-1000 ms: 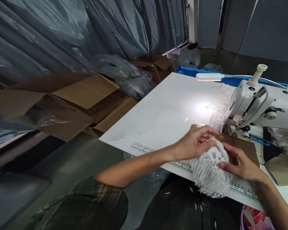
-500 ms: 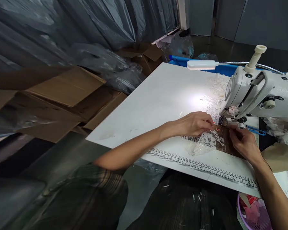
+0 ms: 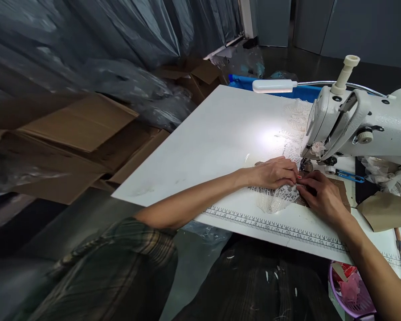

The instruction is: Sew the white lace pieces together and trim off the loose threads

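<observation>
A piece of white lace [image 3: 274, 199] lies flat on the white sewing table [image 3: 220, 138], just in front of the needle of a white sewing machine [image 3: 354, 125]. My left hand [image 3: 274, 173] rests on the lace's far edge, its fingertips pinching the fabric near the presser foot. Across from it, my right hand [image 3: 321, 196] presses down on the lace and the brown card [image 3: 344, 196] beneath it, fingers curled and meeting those of the left. More lace [image 3: 299, 118] lies behind the needle under the lamp's glare.
A gooseneck lamp [image 3: 274, 85] hangs over the table. Printed rulers [image 3: 274, 228] run along the front edge. Brown paper [image 3: 381, 211] and a pencil [image 3: 400, 243] lie at right, a purple basket [image 3: 350, 292] below. Cardboard boxes [image 3: 76, 133] and plastic sheeting stand at left.
The bunched lace I held up in both hands has come down flat onto the table by the needle. My right hand moved left to meet the left hand on the fabric.
</observation>
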`<action>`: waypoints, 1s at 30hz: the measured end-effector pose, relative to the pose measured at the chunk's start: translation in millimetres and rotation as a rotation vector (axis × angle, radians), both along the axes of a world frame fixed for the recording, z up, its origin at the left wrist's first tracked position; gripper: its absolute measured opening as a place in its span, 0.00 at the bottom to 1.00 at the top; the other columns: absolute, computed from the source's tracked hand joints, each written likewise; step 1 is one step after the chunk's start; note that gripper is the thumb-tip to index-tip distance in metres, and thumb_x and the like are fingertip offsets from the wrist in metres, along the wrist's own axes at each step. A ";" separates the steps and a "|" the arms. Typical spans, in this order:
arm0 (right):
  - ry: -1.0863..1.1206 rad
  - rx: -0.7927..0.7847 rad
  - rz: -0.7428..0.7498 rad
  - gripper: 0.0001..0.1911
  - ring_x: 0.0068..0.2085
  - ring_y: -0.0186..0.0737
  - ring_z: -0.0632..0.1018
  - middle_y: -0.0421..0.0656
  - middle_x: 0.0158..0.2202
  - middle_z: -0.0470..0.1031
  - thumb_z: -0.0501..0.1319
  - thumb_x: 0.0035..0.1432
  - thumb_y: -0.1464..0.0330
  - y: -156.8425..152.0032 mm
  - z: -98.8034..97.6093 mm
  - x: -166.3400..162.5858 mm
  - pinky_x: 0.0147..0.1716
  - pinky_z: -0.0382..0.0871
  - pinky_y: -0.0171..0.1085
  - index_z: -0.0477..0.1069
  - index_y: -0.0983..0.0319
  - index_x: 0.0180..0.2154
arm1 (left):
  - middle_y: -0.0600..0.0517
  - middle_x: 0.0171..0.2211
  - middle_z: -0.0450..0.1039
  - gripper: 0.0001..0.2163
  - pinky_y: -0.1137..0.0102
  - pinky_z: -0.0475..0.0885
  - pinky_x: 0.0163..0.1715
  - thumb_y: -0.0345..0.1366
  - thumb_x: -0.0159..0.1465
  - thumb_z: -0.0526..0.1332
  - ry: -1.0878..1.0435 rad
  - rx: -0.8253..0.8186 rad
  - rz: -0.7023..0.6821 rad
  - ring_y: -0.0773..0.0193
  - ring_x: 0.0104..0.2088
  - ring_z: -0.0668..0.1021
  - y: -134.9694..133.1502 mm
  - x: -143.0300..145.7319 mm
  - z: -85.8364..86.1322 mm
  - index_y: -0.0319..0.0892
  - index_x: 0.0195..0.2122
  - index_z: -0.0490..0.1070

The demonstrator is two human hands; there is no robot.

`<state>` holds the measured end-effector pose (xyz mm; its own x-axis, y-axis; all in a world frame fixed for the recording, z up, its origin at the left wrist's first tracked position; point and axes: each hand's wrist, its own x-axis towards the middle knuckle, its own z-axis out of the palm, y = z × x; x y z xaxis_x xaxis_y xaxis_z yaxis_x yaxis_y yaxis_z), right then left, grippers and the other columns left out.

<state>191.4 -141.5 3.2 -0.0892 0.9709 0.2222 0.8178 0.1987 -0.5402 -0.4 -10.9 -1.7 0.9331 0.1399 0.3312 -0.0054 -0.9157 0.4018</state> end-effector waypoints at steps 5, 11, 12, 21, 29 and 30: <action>0.172 -0.083 0.128 0.12 0.39 0.43 0.80 0.45 0.38 0.80 0.58 0.62 0.61 -0.6 19.3 14.5 0.41 0.75 0.43 0.79 0.57 0.36 | 0.49 0.44 0.79 0.09 0.62 0.71 0.47 0.35 0.71 0.55 0.048 0.028 0.021 0.63 0.44 0.78 -5.1 -6.0 7.5 0.45 0.38 0.74; -0.242 -0.071 -0.300 0.14 0.32 0.49 0.78 0.51 0.34 0.78 0.59 0.60 0.58 -24.7 54.3 67.4 0.30 0.71 0.45 0.77 0.58 0.31 | 0.51 0.31 0.77 0.11 0.62 0.72 0.43 0.37 0.73 0.52 0.020 0.003 0.043 0.65 0.33 0.77 -10.6 -24.5 31.6 0.46 0.41 0.75; -0.320 -0.026 -0.389 0.15 0.33 0.51 0.78 0.54 0.35 0.78 0.58 0.61 0.57 -28.2 56.5 68.8 0.30 0.70 0.47 0.78 0.60 0.32 | 0.51 0.31 0.77 0.11 0.63 0.72 0.40 0.37 0.73 0.52 0.012 0.007 0.054 0.65 0.32 0.77 -11.6 -25.8 34.4 0.46 0.41 0.75; 0.044 -0.003 0.131 0.16 0.53 0.51 0.76 0.52 0.51 0.76 0.59 0.62 0.56 -14.2 33.1 -18.3 0.52 0.72 0.49 0.78 0.59 0.44 | 0.50 0.32 0.77 0.09 0.67 0.72 0.37 0.32 0.73 0.53 -0.063 0.202 0.020 0.66 0.33 0.77 -25.9 -15.3 44.6 0.40 0.39 0.73; 0.484 -0.387 0.180 0.21 0.28 0.36 0.76 0.42 0.28 0.78 0.60 0.61 0.49 -11.0 29.1 -16.0 0.29 0.69 0.36 0.77 0.60 0.33 | 0.50 0.34 0.76 0.09 0.73 0.72 0.33 0.40 0.68 0.62 0.012 -0.457 0.022 0.68 0.34 0.77 -16.6 -43.3 49.4 0.42 0.34 0.76; 0.553 -0.454 0.174 0.23 0.26 0.35 0.74 0.40 0.25 0.76 0.61 0.58 0.47 -10.7 27.7 -16.4 0.26 0.68 0.35 0.77 0.60 0.32 | 0.49 0.37 0.77 0.08 0.73 0.72 0.34 0.40 0.67 0.61 0.020 -0.531 0.015 0.67 0.36 0.78 -15.1 -44.2 49.0 0.43 0.35 0.76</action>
<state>175.0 -152.2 30.8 -0.2412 0.9602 -0.1411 0.3793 -0.0405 -0.9244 -44.6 -26.0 47.4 0.9351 0.2969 0.1934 0.0185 -0.5859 0.8102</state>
